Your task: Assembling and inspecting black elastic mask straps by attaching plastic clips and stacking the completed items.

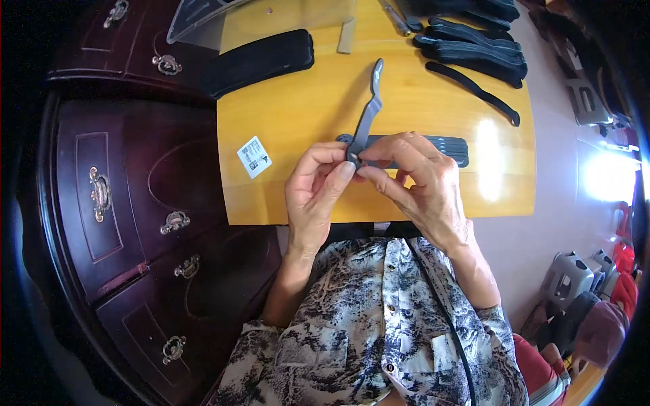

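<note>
Over the table's near edge, my left hand [315, 189] pinches the rounded lower end of a long grey curved strip [366, 122]. The strip stands up from my fingers, bent partway along, with a narrow tip pointing away from me. My right hand [423, 189] is closed, thumb and forefinger meeting at that same rounded end, where a small pale spot shows; what the fingertips hold there is hidden. Behind my hands lies a flat dark grey ribbed piece [452, 150], partly covered by the right hand.
On the yellow table [291, 122] lie a white printed label [254, 157], a black padded case [261, 62], a thin tan strip [347, 36], a black strap [477, 93] and stacked black fabric pieces [474, 51]. A clear bin [203, 24] stands back left. Dark drawers [101, 196] flank the left.
</note>
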`<move>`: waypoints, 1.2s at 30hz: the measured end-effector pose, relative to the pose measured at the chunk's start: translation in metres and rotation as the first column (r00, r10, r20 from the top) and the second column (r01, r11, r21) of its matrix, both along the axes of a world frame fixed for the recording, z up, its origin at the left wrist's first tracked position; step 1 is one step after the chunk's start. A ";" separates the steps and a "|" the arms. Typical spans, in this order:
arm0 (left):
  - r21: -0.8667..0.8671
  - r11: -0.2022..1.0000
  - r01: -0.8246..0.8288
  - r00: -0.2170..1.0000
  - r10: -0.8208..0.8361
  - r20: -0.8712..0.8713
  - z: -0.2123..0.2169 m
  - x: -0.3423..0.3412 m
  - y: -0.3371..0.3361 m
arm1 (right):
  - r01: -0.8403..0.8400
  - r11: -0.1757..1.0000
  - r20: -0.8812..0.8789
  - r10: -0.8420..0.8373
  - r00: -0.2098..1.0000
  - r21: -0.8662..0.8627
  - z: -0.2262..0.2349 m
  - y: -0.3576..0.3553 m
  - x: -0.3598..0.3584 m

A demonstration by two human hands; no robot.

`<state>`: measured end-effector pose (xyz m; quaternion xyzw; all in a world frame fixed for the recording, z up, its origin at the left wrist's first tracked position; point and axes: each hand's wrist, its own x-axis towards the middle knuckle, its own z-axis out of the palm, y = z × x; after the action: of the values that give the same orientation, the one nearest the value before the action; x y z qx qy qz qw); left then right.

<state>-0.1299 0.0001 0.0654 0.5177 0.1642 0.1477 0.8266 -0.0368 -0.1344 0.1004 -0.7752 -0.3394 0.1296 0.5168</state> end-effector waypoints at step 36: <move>0.554 0.828 0.088 0.996 -0.084 -0.033 0.006 -0.001 0.013 | -0.071 0.996 -0.084 0.067 0.994 -0.050 -0.002 -0.008 0.003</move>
<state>-0.1305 0.0130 0.0716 0.7424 0.0937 0.1499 0.6462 -0.0342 -0.1426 0.0979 -0.7705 -0.3409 0.1881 0.5047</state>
